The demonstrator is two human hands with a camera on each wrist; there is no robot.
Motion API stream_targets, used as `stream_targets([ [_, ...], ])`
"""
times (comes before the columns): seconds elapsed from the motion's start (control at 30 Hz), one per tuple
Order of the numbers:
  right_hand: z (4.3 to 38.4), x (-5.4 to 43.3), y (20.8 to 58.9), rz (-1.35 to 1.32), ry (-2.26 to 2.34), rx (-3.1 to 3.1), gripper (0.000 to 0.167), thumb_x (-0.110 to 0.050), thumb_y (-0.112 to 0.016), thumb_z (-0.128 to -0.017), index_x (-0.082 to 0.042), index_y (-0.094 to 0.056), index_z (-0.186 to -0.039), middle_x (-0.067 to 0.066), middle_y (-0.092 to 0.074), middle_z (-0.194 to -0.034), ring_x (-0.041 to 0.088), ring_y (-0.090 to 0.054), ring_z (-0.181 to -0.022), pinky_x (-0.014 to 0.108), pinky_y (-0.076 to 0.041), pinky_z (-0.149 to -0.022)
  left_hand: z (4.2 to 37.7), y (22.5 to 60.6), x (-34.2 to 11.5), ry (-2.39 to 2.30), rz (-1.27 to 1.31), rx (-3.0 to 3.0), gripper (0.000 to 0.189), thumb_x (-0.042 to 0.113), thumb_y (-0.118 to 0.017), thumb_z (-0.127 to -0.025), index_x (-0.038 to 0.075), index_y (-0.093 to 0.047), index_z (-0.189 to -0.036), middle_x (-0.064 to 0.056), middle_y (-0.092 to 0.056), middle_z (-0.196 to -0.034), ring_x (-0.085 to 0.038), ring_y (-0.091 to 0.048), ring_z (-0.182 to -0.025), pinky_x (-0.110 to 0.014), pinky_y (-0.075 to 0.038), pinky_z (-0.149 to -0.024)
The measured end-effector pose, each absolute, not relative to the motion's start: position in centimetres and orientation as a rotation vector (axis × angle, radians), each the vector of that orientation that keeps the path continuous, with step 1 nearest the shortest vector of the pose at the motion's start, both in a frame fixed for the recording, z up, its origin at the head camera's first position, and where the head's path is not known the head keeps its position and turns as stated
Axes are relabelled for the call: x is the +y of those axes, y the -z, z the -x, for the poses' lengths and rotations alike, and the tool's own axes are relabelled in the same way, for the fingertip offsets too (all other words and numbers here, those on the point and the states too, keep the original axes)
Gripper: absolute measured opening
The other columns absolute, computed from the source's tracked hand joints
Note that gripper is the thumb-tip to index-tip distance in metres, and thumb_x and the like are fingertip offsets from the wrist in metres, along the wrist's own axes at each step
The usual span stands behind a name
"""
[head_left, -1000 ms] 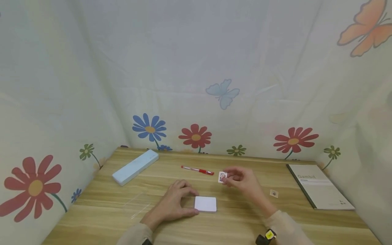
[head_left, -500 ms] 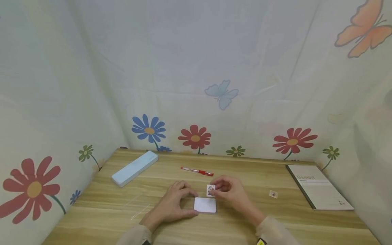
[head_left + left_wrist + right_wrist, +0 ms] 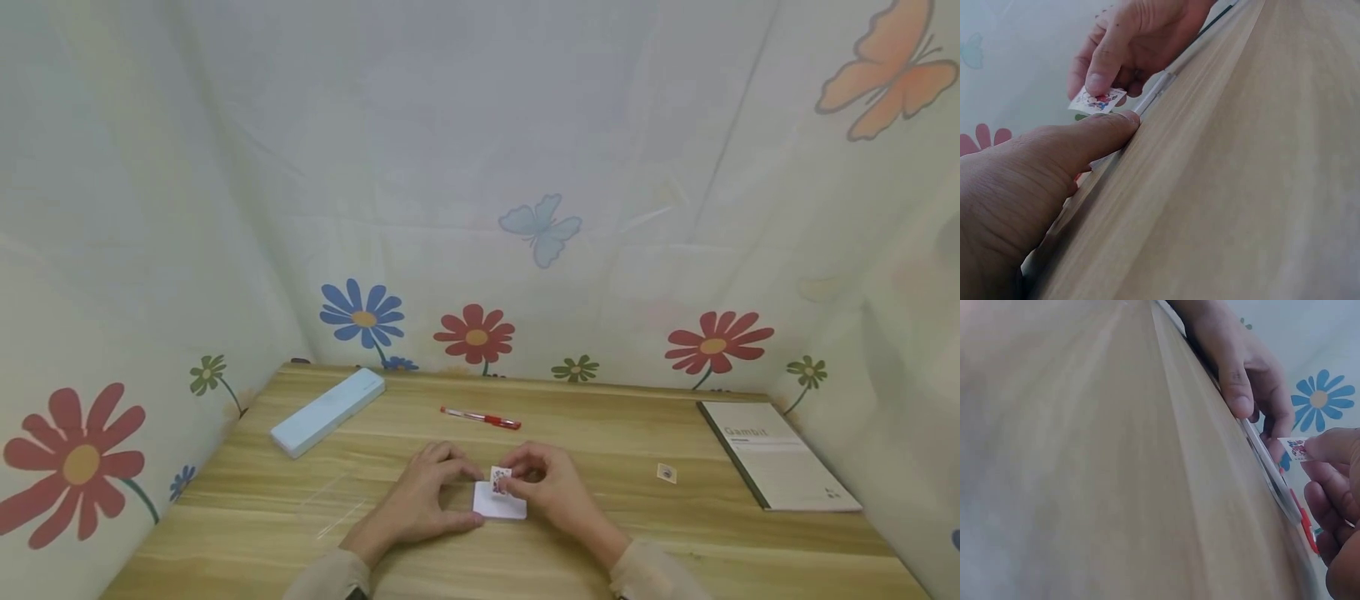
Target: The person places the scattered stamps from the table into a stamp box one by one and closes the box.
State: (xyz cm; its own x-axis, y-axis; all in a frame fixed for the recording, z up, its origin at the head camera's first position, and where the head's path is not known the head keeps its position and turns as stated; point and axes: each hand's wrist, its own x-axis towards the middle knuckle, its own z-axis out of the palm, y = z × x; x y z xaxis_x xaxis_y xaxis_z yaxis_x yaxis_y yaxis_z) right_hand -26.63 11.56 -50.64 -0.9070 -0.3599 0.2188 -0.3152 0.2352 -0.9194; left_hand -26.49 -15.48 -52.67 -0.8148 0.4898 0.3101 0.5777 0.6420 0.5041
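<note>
Your right hand (image 3: 553,490) now brings its pinched white printed-paper square (image 3: 498,477) into apparent alignment over the rectangular white card (image 3: 492,506) your left hand (image 3: 423,500) grips.

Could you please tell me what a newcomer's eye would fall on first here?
Probably the large orange butterfly printed at upper right on the pale flowered curtain in the head view. Next, at lower centre, the right hand pinches a small white square with a colourful print over a flat white rectangular card, with the left hand at its left edge. A slim red-and-clear pen lies beyond.
</note>
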Motion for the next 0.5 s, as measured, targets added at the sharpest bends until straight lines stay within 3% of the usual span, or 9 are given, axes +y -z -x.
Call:
stream_targets([
  [0.5,25.66,10.55,51.36,0.69,1.638,2.564,0.017,-0.018,-0.091,-0.093,-0.018,-0.082,-0.108,-0.008,-0.082,-0.098,0.013,-0.071,-0.094,0.03,-0.051,-0.088,26.28,52.49,-15.44,0.887,0.897,-2.698,0.051,0.066,-0.091,-0.084,0.037,-0.077,-0.123,0.016,-0.06,-0.125,-0.011,-0.052,-0.125,-0.052,-0.043,-0.114],
])
